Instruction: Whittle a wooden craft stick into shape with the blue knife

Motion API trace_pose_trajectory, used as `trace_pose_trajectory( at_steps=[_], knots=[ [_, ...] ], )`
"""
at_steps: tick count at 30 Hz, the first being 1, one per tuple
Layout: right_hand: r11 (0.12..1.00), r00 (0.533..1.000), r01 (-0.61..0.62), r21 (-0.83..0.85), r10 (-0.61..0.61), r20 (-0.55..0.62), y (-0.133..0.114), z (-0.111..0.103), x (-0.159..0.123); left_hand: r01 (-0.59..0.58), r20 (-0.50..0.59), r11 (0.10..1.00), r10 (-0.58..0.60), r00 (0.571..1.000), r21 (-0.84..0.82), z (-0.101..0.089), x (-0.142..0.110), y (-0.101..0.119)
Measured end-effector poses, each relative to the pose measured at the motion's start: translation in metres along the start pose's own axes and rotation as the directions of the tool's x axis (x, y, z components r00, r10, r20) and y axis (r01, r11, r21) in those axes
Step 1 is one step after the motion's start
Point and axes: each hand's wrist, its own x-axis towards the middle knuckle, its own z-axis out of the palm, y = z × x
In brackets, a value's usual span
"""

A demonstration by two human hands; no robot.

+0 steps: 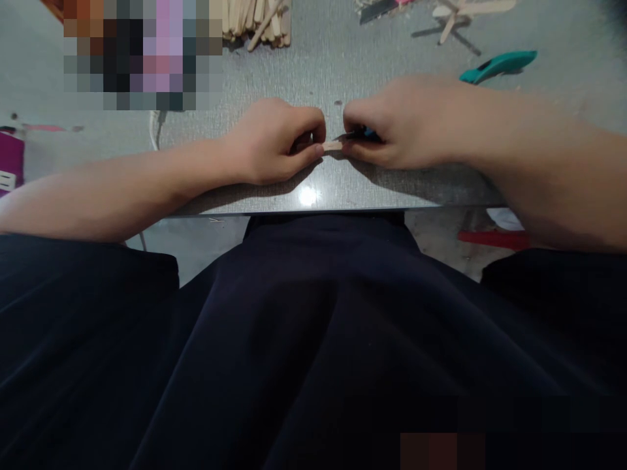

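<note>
Close to the table's front edge, my left hand (281, 140) pinches the left end of a short piece of wooden craft stick (333, 146) between thumb and fingers. Opposite it, my right hand (386, 124) is closed around a craft knife (369, 133); only a bit of blue and a thin dark blade show between the fingers. The blade lies at the upper edge of the stick, and my right thumb touches the stick's right end. Most of the knife is hidden inside the hand.
A pile of craft sticks (257, 23) lies at the back of the grey table (308, 85). Crossed sticks (455, 16) are at the back right, with a teal-handled tool (504, 64) nearer my right forearm. A white cable (155, 130) runs on the left. Part of the back left is pixelated.
</note>
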Motion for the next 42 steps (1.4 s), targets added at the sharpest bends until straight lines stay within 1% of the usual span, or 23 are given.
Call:
trace_pose_trajectory(
  at_steps=[4, 9, 17, 20, 25, 31, 39, 42],
  knots=[
    [1.0, 1.0, 0.007, 0.004, -0.007, -0.008, 0.001, 0.0, 0.0, -0.012, -0.007, 1.0, 0.012, 1.0, 0.017, 0.0, 0.0, -0.001],
    [1.0, 1.0, 0.023, -0.011, -0.023, -0.005, 0.002, 0.001, 0.0, -0.05, -0.018, 0.998, 0.05, 0.999, -0.026, 0.0, -0.001, -0.005],
    [1.0, 1.0, 0.021, -0.002, -0.021, -0.004, 0.001, -0.001, 0.0, -0.011, 0.007, 1.0, 0.011, 1.0, -0.023, -0.001, -0.001, -0.003],
    [1.0, 1.0, 0.013, 0.012, -0.013, 0.004, 0.001, -0.001, 0.001, -0.014, -0.007, 1.0, 0.014, 1.0, -0.021, -0.001, -0.001, -0.003],
    [1.0, 1.0, 0.004, 0.021, -0.003, -0.005, 0.001, 0.0, 0.0, -0.045, -0.004, 0.998, 0.045, 0.999, 0.042, 0.001, 0.0, -0.005],
    [1.0, 0.999, 0.015, 0.025, -0.014, -0.034, 0.003, 0.003, 0.001, -0.096, -0.038, 0.995, 0.097, 0.995, 0.031, 0.003, -0.001, -0.008],
    [1.0, 0.999, 0.023, 0.007, -0.023, -0.025, 0.003, 0.003, 0.0, -0.142, -0.05, 0.989, 0.144, 0.988, 0.047, 0.006, 0.001, -0.018],
    [1.0, 0.999, 0.023, 0.002, -0.023, -0.028, 0.003, 0.003, 0.0, -0.135, -0.05, 0.989, 0.138, 0.989, 0.058, 0.007, 0.002, -0.019]
  ],
)
